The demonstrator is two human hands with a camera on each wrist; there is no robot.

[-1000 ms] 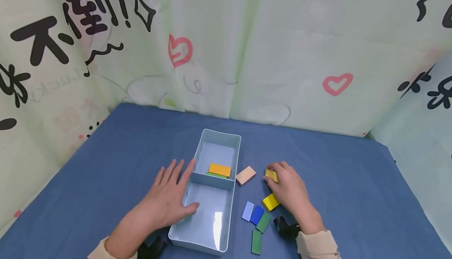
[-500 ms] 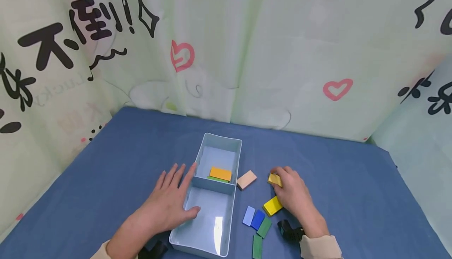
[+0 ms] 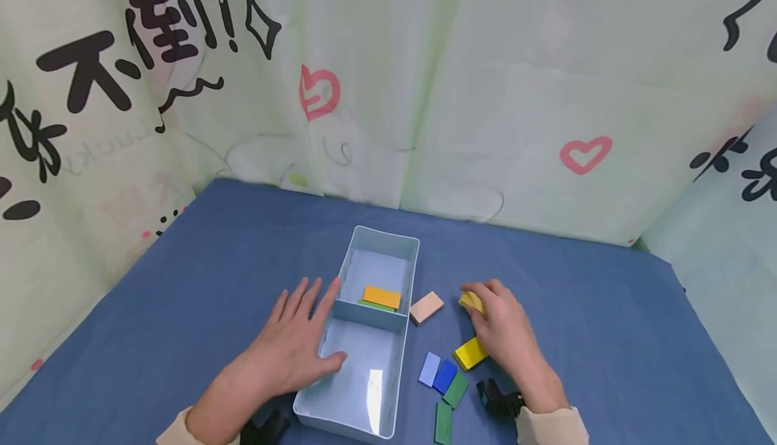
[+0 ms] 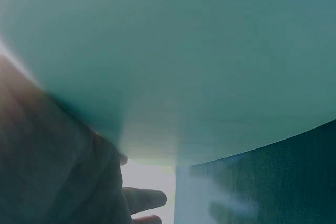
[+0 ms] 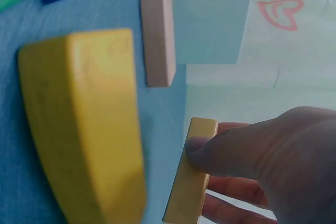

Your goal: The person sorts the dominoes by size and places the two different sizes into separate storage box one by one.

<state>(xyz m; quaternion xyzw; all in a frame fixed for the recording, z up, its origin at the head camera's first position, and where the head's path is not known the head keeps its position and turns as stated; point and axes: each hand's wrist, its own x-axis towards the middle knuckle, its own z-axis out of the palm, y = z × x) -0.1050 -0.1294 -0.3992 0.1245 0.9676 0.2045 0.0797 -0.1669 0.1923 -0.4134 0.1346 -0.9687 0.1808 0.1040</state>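
Observation:
My left hand (image 3: pixel 295 350) lies with spread, straight fingers over the left side of a light-blue two-compartment box (image 3: pixel 351 423). In the left wrist view the box wall (image 4: pixel 210 66) fills most of the picture. Between thumb and fingers, my right hand (image 3: pixel 506 327) pinches a pale yellow block (image 5: pixel 191 192), to the right of the box. A brighter yellow block (image 3: pixel 469 353) lies just below that hand on the cloth. Beside the box's right wall is a beige block (image 3: pixel 427 307). An orange block (image 3: pixel 382 297) lies over a green block (image 3: pixel 378 306) in the far compartment.
Right of the near compartment lie a light-blue block (image 3: pixel 429 369), a dark-blue block (image 3: pixel 445 376) and two green blocks, one the lower green block (image 3: pixel 443 423). A blue cloth (image 3: pixel 595 310) covers the table. Printed curtains (image 3: pixel 485 81) hang behind and at both sides.
The pale yellow block stays pinched in my right hand and has turned slightly. The left hand holds its place at the box. The head view has shifted a little.

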